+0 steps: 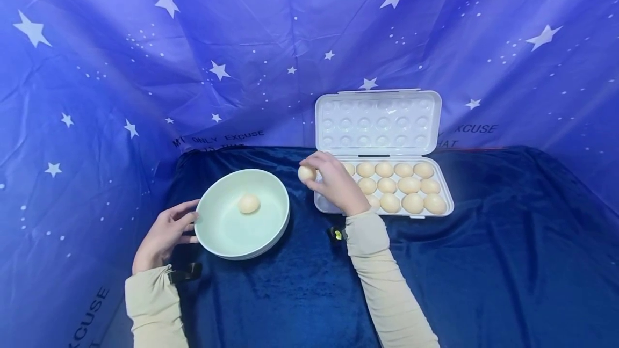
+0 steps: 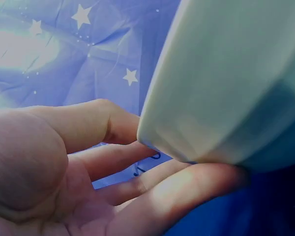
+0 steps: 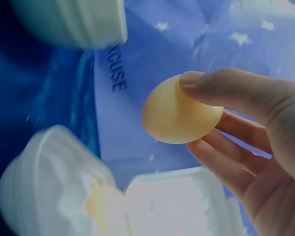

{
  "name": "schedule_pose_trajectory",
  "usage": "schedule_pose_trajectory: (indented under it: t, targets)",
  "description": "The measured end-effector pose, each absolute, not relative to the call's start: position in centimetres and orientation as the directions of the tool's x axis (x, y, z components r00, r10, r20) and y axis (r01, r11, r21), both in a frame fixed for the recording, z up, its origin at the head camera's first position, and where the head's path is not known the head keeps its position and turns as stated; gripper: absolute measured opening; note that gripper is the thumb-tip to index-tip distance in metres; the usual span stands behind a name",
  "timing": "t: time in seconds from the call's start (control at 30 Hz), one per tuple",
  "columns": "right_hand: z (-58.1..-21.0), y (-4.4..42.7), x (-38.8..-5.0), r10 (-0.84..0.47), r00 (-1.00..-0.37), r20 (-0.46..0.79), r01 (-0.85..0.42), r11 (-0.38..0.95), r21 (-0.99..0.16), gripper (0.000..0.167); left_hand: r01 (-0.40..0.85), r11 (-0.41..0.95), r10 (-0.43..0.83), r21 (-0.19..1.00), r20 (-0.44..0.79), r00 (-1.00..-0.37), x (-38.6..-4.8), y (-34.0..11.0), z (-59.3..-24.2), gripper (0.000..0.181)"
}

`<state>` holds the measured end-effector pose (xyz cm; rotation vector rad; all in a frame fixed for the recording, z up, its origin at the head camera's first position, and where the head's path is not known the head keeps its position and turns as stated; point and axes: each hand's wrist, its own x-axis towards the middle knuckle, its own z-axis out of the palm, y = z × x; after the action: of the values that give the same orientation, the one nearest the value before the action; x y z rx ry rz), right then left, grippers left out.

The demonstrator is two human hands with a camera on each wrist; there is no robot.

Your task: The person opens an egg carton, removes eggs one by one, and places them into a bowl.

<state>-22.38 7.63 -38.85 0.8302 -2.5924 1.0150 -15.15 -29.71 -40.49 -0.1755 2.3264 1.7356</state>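
Note:
A pale green bowl (image 1: 242,238) stands on the left with one egg (image 1: 249,204) inside. My left hand (image 1: 166,232) holds the bowl's left side, its thumb at the rim; in the left wrist view the fingers (image 2: 187,191) lie against the outer wall. Between bowl and carton, my right hand (image 1: 333,179) pinches another egg (image 3: 179,113) with thumb and fingers, raised near the carton's left end. The white plastic egg carton (image 1: 450,200) lies open, holding rows of eggs (image 1: 408,185). My right hand and wrist cover part of its left side.
The carton's lid (image 1: 378,122) stands upright at the back, near the starry blue curtain (image 1: 290,31). Dark blue velvet cloth (image 1: 300,294) covers the table. A dark strap (image 1: 186,273) sits at the left wrist, and another (image 1: 336,234) at the right.

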Motion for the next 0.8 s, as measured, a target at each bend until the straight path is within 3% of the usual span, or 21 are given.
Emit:
schedule_pose_trajectory:
  t: [0.17, 0.33, 0.57, 0.8]
  targets:
    - [-38.1, 5.7, -21.7, -0.488, -0.759, 0.431, -0.651, 0.547, -0.526, 0.027, -0.240, 0.293, 0.051, 0.926, -0.266, -0.963, -15.2, -29.8, -40.5, 0.053]
    - [-38.3, 3.3, -20.8, -0.576, -0.723, 0.381, -0.685, 0.530, -0.500, 0.031, -0.250, 0.276, 0.051, 0.928, -0.274, -0.960, -15.2, -30.0, -40.6, 0.054]
    - [-39.7, 0.1, -20.2, -0.667, -0.711, 0.224, -0.684, 0.580, -0.442, 0.034, -0.261, 0.256, 0.032, 0.931, -0.278, -0.960, -15.2, -29.9, -40.8, 0.055]
    - [-40.4, -1.3, -20.1, -0.678, -0.709, 0.193, -0.698, 0.636, -0.329, 0.028, -0.267, 0.274, 0.013, 0.924, -0.281, -0.960, -15.3, -29.8, -40.7, 0.054]
